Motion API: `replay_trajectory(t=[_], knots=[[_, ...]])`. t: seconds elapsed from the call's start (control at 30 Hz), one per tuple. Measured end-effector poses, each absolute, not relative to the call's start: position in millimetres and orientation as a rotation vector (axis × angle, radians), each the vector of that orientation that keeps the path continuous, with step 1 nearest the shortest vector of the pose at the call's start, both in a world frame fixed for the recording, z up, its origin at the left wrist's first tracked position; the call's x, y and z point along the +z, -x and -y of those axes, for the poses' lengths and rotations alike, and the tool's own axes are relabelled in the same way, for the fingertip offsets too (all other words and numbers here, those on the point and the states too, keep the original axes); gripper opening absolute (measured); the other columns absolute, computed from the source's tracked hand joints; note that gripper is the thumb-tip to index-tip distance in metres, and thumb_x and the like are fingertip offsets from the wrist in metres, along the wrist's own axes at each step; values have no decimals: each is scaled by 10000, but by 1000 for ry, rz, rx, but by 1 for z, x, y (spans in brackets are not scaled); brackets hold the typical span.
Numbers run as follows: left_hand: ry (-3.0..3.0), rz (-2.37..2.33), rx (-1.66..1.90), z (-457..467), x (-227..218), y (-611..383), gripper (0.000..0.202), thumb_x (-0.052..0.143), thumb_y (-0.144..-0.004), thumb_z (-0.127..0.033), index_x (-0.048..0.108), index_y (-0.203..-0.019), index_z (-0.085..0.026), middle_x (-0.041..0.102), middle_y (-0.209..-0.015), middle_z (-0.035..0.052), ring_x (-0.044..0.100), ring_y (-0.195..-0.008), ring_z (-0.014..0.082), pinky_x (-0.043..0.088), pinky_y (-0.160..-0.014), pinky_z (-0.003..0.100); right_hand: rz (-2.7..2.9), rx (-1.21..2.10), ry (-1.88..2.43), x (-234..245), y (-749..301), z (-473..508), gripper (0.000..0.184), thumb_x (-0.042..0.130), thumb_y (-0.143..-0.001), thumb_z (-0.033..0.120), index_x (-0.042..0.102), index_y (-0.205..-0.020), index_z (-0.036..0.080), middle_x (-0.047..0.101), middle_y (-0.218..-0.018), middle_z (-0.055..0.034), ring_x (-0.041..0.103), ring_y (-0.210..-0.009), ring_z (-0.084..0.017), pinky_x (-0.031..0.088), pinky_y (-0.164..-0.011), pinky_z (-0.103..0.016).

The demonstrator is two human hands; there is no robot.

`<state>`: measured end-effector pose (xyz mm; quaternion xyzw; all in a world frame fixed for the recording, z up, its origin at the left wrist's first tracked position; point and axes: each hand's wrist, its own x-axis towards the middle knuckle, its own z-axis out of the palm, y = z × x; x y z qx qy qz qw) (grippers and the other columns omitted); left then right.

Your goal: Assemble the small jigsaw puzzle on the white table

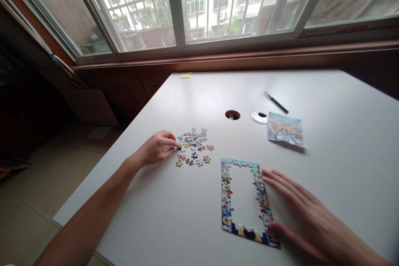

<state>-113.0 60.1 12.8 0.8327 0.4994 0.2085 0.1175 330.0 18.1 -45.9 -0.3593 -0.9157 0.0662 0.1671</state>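
On the white table [149, 212], the joined border of a jigsaw puzzle [226, 193] forms an upright rectangle with a bare middle. My right hand [299, 203] lies along its right side, fingers stretched out and fingertips touching the edge. Left of the border is a loose cluster of colourful puzzle pieces [193, 138]. My left hand [158, 147] is at the cluster's left edge, its fingers bent together around a small dark puzzle piece [180, 148]. The fingertips partly cover that piece.
A colourful printed packet [285, 129] lies at the right, overlapping a silver ring cover [257, 117]. A round cable hole [232, 115] opens beside it. Farther back are a black pen [276, 102] and a yellow sticky note [186, 75]. Windows [177, 8] stand behind the table.
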Motion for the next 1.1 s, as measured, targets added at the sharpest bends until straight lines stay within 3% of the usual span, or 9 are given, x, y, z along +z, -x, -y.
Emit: replay_trajectory(t=[0.1, 0.3, 0.47, 0.63, 0.77, 0.9, 1.1], knots=[[-2459, -1373, 534, -57, 17, 108, 218, 580, -859, -168, 750, -941, -279, 668, -992, 42, 612, -943, 192, 505, -842, 322, 2603, 192, 1016, -46, -330, -18, 828, 625, -841, 441, 236, -1543, 238, 314, -1580, -84, 343, -1418, -369, 451, -1085, -527], [-2477, -1378, 492, -52, 23, 98, 267, 675, -816, -244, 687, -1079, -285, 613, -1180, 51, 518, -1144, 237, 402, -1044, 399, 2612, 208, 1025, -43, -329, -18, 822, 624, -848, 430, 229, -1545, 244, 306, -1583, -87, 338, -1420, -371, 442, -1092, -527], [-2494, -1344, 455, -49, 21, 90, 217, 640, -836, -217, 698, -1030, -294, 617, -1186, 34, 504, -1153, 235, 361, -1071, 404, 2617, 225, 1039, -43, -328, -17, 822, 621, -855, 433, 220, -1546, 244, 300, -1585, -86, 337, -1422, -365, 444, -1091, -529], [-2584, -1239, 398, -42, 21, 73, 319, 617, -839, -206, 697, -1109, -355, 554, -1309, 17, 435, -1257, 267, 311, -1116, 447, 2610, 221, 1025, -43, -328, -17, 807, 618, -858, 432, 231, -1540, 240, 304, -1583, -86, 331, -1426, -358, 439, -1096, -531], [-2620, -1151, 311, -37, 22, 61, 342, 639, -825, -231, 695, -1113, -408, 532, -1353, -6, 392, -1311, 295, 288, -1125, 478, 2614, 227, 1024, -42, -327, -17, 811, 623, -856, 431, 231, -1539, 240, 299, -1585, -90, 325, -1428, -359, 435, -1100, -535], [-2602, -1164, 372, -38, 21, 62, 364, 618, -832, -213, 675, -1150, -381, 556, -1334, 3, 430, -1289, 280, 296, -1111, 456, 2609, 242, 1035, -41, -327, -17, 802, 626, -857, 425, 241, -1538, 245, 310, -1581, -84, 329, -1427, -357, 438, -1099, -531], [-2497, -1723, 583, -53, 11, 89, 326, 516, -881, -156, 655, -1141, -296, 672, -1176, 29, 541, -1163, 252, 326, -1013, 430, 2610, 235, 1030, -41, -328, -16, 799, 622, -856, 420, 244, -1536, 243, 309, -1581, -91, 334, -1425, -359, 428, -1106, -524]])
